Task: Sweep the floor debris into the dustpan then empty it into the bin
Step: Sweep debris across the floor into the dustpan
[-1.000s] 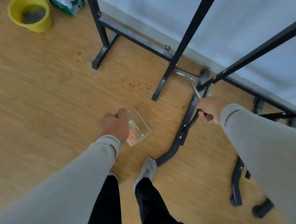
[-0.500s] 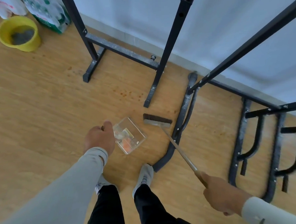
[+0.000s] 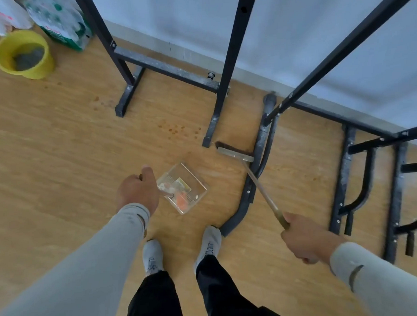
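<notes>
Now my left hand is gripping the clear dustpan by its handle, and my right hand is holding the broom stick, its head ahead of the dustpan.

Single head-worn wide-angle view, steeply down over both arms onto wooden floor, wall beyond.
</notes>
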Action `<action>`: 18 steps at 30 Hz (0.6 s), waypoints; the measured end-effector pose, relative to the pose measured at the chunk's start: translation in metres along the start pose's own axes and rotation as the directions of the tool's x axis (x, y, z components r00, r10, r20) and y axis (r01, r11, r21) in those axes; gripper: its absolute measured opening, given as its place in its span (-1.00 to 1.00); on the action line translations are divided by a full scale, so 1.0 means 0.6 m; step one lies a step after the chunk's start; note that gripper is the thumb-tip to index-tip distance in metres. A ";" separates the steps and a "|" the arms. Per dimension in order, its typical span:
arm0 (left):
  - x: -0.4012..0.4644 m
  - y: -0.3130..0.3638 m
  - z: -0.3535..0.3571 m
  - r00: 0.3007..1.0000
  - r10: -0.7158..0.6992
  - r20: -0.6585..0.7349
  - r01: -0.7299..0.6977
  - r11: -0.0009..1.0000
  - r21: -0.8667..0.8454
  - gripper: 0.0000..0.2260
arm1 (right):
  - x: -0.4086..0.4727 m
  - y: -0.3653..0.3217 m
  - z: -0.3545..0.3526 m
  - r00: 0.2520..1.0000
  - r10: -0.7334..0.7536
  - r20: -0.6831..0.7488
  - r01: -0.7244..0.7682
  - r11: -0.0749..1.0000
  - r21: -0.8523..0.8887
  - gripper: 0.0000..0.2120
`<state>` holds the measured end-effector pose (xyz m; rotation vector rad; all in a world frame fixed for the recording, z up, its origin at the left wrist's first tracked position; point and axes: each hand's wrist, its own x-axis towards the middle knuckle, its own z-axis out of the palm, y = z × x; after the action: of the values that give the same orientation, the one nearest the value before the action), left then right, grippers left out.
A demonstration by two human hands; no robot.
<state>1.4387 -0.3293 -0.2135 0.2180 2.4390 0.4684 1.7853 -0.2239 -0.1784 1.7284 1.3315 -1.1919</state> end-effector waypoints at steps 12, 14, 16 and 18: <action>-0.011 -0.008 -0.001 1.000 0.011 0.018 -0.011 1.000 0.008 -0.42 | -0.129 0.060 -0.006 0.965 0.001 0.262 -0.093 0.935 0.341 -0.56; -0.015 -0.018 -0.001 0.999 0.014 0.031 -0.014 1.000 -0.001 -0.43 | -0.149 0.075 -0.021 0.973 0.010 0.229 -0.106 0.905 0.412 -0.57; -0.021 -0.021 -0.003 0.998 0.005 0.055 -0.004 1.000 -0.025 -0.44 | -0.157 0.085 -0.019 0.984 0.019 0.178 -0.097 0.891 0.443 -0.57; -0.032 -0.026 -0.010 0.996 -0.008 0.094 0.011 0.999 -0.034 -0.41 | -0.158 0.083 -0.001 0.996 0.011 0.092 -0.050 0.901 0.431 -0.58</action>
<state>1.4492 -0.3506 -0.2044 0.2091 2.3376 0.4851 1.8261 -0.2731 -0.0924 1.9611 1.0330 -1.6197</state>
